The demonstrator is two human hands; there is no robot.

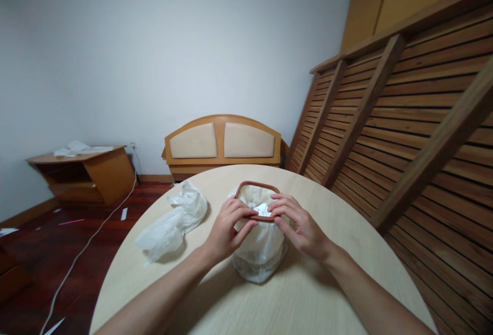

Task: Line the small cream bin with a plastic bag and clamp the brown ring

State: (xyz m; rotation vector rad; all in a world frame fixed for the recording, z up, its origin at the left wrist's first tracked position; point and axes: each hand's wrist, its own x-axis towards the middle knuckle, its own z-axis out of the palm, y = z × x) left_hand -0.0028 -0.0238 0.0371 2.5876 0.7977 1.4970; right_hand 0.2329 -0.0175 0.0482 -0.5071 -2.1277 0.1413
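A small trash bin with a white plastic bag [259, 258] draped over its outside stands on the round table. A brown rounded-square rim ring [259, 183] sits at its mouth, and crumpled white paper [262, 209] shows inside. My left hand [231, 222] pinches the near left part of the ring, thumb below and fingers on top. On the near right part, my right hand [300, 224] grips the same ring between thumb and fingers. How firmly the ring is seated on the bin cannot be told. A crumpled white plastic bag [173, 227] lies left of my left hand.
The pale round table [327, 294] fills the foreground. Behind it stands a padded headboard [220, 142]. A slatted wooden bed frame [385, 119] leans at the right. At the left are a low cabinet [108, 175] with papers on top and a white cable [82, 253] across the dark floor.
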